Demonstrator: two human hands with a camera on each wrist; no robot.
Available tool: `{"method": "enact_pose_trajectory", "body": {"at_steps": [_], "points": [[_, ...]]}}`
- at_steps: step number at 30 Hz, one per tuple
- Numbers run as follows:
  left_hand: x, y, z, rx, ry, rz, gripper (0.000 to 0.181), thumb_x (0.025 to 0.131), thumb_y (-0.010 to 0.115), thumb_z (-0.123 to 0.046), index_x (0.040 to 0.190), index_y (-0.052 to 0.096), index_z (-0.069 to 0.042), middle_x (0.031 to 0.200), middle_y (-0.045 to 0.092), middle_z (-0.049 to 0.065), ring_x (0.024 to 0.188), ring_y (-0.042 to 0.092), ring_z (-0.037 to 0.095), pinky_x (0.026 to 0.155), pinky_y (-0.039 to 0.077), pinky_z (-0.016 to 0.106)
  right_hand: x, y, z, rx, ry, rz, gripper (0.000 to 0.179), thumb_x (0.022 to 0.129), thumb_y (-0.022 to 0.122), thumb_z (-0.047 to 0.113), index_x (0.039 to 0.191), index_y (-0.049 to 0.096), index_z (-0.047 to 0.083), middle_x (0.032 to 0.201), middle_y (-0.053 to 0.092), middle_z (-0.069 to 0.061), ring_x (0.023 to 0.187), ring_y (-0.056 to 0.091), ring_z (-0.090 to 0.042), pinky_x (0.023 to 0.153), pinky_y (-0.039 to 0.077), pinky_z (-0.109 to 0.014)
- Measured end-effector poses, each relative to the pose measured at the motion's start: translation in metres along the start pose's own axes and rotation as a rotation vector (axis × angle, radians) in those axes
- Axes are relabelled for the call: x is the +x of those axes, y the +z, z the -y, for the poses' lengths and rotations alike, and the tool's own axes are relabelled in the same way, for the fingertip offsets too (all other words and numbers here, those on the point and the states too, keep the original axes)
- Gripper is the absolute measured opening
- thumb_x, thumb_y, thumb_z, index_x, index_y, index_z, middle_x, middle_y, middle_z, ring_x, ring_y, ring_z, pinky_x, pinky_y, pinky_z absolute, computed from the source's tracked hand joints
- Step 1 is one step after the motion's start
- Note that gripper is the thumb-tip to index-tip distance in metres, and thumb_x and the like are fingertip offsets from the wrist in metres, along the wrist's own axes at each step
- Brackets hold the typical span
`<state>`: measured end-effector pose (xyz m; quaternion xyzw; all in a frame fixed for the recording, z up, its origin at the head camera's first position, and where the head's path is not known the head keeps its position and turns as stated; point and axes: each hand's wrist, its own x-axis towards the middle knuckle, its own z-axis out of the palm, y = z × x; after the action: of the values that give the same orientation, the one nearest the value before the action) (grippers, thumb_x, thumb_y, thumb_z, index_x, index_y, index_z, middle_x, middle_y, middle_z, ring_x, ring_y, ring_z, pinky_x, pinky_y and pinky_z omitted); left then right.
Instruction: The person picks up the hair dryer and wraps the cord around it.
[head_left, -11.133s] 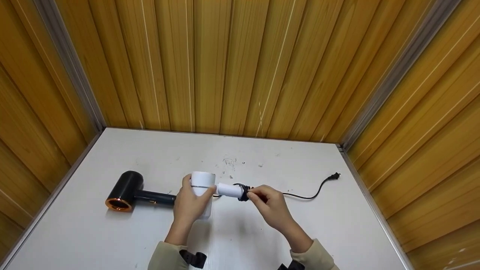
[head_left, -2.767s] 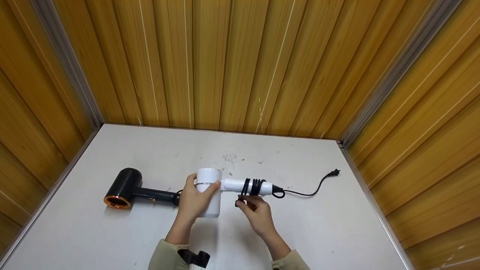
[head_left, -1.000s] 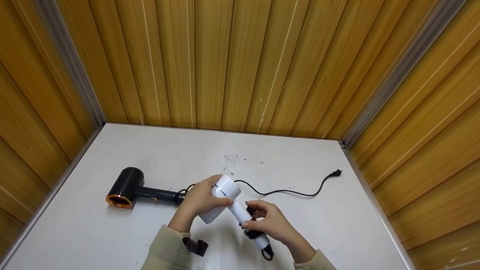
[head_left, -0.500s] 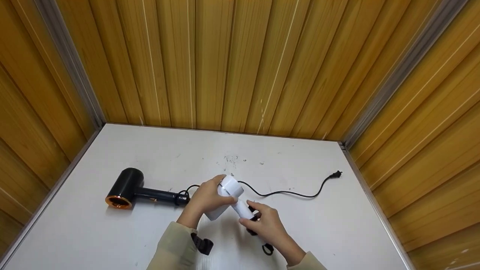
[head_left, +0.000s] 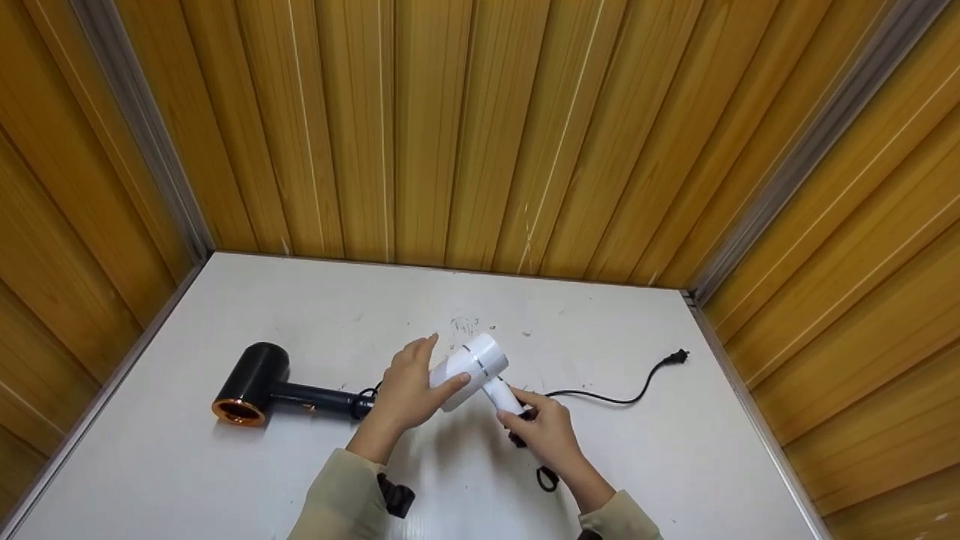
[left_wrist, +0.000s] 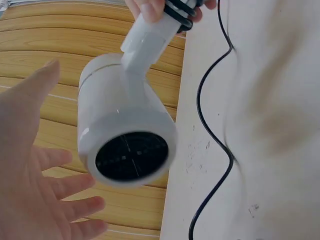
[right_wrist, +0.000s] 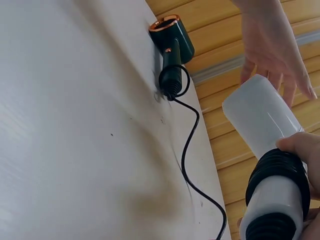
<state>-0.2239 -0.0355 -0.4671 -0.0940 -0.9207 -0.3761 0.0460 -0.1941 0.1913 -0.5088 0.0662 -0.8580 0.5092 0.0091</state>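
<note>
A white hair dryer [head_left: 489, 355] with a silver ring is tilted in the air over the table. My right hand [head_left: 551, 433] grips its handle, where a black cord [right_wrist: 280, 167] is wound in several turns. In the left wrist view, the dark round end of the barrel [left_wrist: 110, 110] faces the camera. Spread and relaxed, my left hand [head_left: 409, 390] stands beside the barrel; the left wrist view shows a gap between its fingers [left_wrist: 82, 205] and the dryer. A small black cord loop [head_left: 547, 478] hangs below the handle.
On the left of the white table [head_left: 337, 292] lies a black hair dryer [head_left: 251, 382] with a copper rim. Its cord [head_left: 600, 397] runs behind my hands to a plug [head_left: 679, 356] at the right. Wood-patterned walls [head_left: 420, 135] enclose the table.
Earlier my right fingers worked at the cord while my left hand held the barrel. Now my left hand has let go, and the white dryer has moved up and right in my right hand.
</note>
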Motion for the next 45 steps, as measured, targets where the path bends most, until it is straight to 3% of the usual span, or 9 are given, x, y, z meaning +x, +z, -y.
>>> {"method": "enact_pose_trajectory", "body": {"at_steps": [7, 11, 21, 26, 30, 37, 40, 45], "points": [[0.005, -0.013, 0.036, 0.205, 0.016, -0.22, 0.069, 0.09, 0.059, -0.044, 0.141, 0.039, -0.004, 0.146, 0.036, 0.024, 0.134, 0.033, 0.042, 0.109, 0.028, 0.057, 0.038, -0.015, -0.008, 0.107, 0.1, -0.123, 0.047, 0.085, 0.071, 0.018, 0.124, 0.058, -0.005, 0.096, 0.07, -0.018, 0.075, 0.069, -0.023, 0.06, 0.056, -0.026], [0.006, -0.027, 0.063, 0.279, -0.03, -0.28, 0.064, 0.093, 0.054, -0.037, 0.143, 0.034, -0.002, 0.147, 0.031, 0.026, 0.135, 0.028, 0.045, 0.109, 0.024, 0.059, 0.063, -0.02, -0.014, 0.089, 0.146, -0.229, 0.041, 0.083, 0.071, 0.019, 0.119, 0.064, -0.001, 0.095, 0.072, -0.014, 0.074, 0.069, -0.017, 0.063, 0.055, -0.026], [-0.008, -0.052, 0.123, 0.328, -0.19, -0.266, 0.066, 0.095, 0.049, -0.035, 0.145, 0.026, 0.002, 0.149, 0.021, 0.032, 0.136, 0.018, 0.051, 0.109, 0.014, 0.066, 0.109, -0.024, -0.041, 0.122, 0.272, -0.311, 0.039, 0.085, 0.069, 0.021, 0.118, 0.065, 0.0, 0.095, 0.071, -0.013, 0.072, 0.063, -0.012, 0.066, 0.053, -0.026], [-0.019, -0.061, 0.145, 0.33, -0.256, -0.263, 0.066, 0.095, 0.049, -0.032, 0.145, 0.025, 0.004, 0.148, 0.019, 0.034, 0.136, 0.015, 0.053, 0.107, 0.01, 0.069, 0.126, -0.018, -0.054, 0.097, 0.336, -0.331, 0.041, 0.086, 0.067, 0.024, 0.119, 0.064, 0.0, 0.104, 0.069, -0.015, 0.082, 0.062, -0.017, 0.074, 0.05, -0.029], [-0.024, -0.068, 0.156, 0.327, -0.289, -0.273, 0.065, 0.095, 0.049, -0.03, 0.144, 0.026, 0.006, 0.147, 0.019, 0.036, 0.135, 0.015, 0.054, 0.105, 0.009, 0.07, 0.14, -0.015, -0.063, 0.074, 0.379, -0.344, 0.044, 0.087, 0.066, 0.025, 0.121, 0.061, -0.002, 0.113, 0.066, -0.019, 0.092, 0.06, -0.022, 0.082, 0.049, -0.035], [-0.032, -0.076, 0.166, 0.34, -0.317, -0.292, 0.062, 0.093, 0.051, -0.028, 0.139, 0.032, 0.009, 0.143, 0.023, 0.039, 0.132, 0.017, 0.056, 0.101, 0.01, 0.073, 0.159, -0.011, -0.073, 0.049, 0.434, -0.356, 0.043, 0.089, 0.064, 0.024, 0.119, 0.06, -0.006, 0.111, 0.064, -0.021, 0.092, 0.057, -0.024, 0.082, 0.047, -0.036], [-0.034, -0.08, 0.171, 0.353, -0.344, -0.27, 0.063, 0.092, 0.053, -0.03, 0.139, 0.033, 0.008, 0.143, 0.021, 0.039, 0.132, 0.015, 0.057, 0.1, 0.007, 0.074, 0.164, -0.01, -0.076, 0.028, 0.44, -0.353, 0.043, 0.09, 0.062, 0.023, 0.119, 0.059, -0.008, 0.111, 0.063, -0.022, 0.093, 0.056, -0.024, 0.083, 0.046, -0.037], [-0.035, -0.088, 0.184, 0.397, -0.436, -0.171, 0.078, 0.089, 0.056, -0.042, 0.143, 0.027, 0.008, 0.142, 0.016, 0.043, 0.13, 0.013, 0.062, 0.1, 0.006, 0.075, 0.173, -0.006, -0.074, -0.013, 0.43, -0.36, 0.041, 0.09, 0.062, 0.023, 0.115, 0.061, -0.009, 0.107, 0.064, -0.022, 0.09, 0.056, -0.024, 0.079, 0.048, -0.036]]}}
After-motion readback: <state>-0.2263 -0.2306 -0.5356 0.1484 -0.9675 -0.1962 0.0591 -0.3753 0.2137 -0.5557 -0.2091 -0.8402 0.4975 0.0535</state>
